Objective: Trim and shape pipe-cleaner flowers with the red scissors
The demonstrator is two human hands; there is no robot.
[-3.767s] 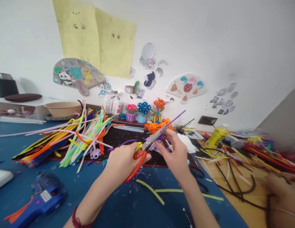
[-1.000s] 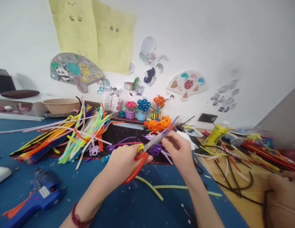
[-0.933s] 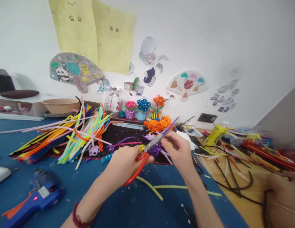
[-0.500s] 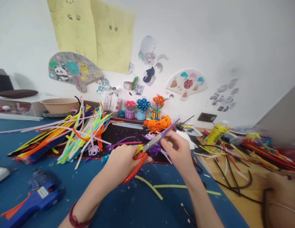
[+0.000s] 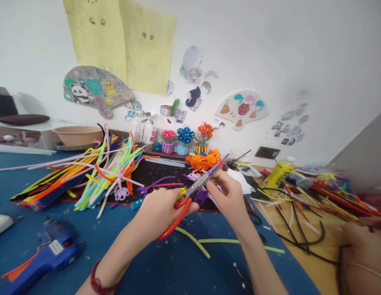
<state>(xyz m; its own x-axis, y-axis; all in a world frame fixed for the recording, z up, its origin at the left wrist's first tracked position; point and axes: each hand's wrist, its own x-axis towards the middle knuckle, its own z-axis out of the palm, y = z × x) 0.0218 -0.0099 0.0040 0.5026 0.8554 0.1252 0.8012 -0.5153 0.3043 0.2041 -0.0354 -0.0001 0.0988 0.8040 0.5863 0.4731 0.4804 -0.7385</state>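
Observation:
My left hand (image 5: 159, 213) is closed round the red handles of a pair of scissors (image 5: 196, 184), whose metal blades point up and to the right. A bit of yellow shows at its fingertips; I cannot make out what it is. My right hand (image 5: 230, 194) pinches a purple pipe cleaner (image 5: 223, 159) beside the blade tips. Part of that pipe cleaner is hidden by the fingers and blades. Behind and below the blades lies a dark purple looped pipe-cleaner piece (image 5: 202, 196). Yellow-green pipe cleaners (image 5: 219, 241) lie on the blue table beneath my hands.
A big heap of coloured pipe cleaners (image 5: 116, 172) lies left, near a blue glue gun (image 5: 52, 254). Potted pipe-cleaner flowers (image 5: 184, 137) stand by the wall, behind orange loops (image 5: 205, 159). At right are a yellow bottle (image 5: 278, 174) and another person's hand (image 5: 362, 246).
The scissors and my hands keep almost the same pose. The purple tip beyond the blades sits slightly further left, and the view has shifted a little.

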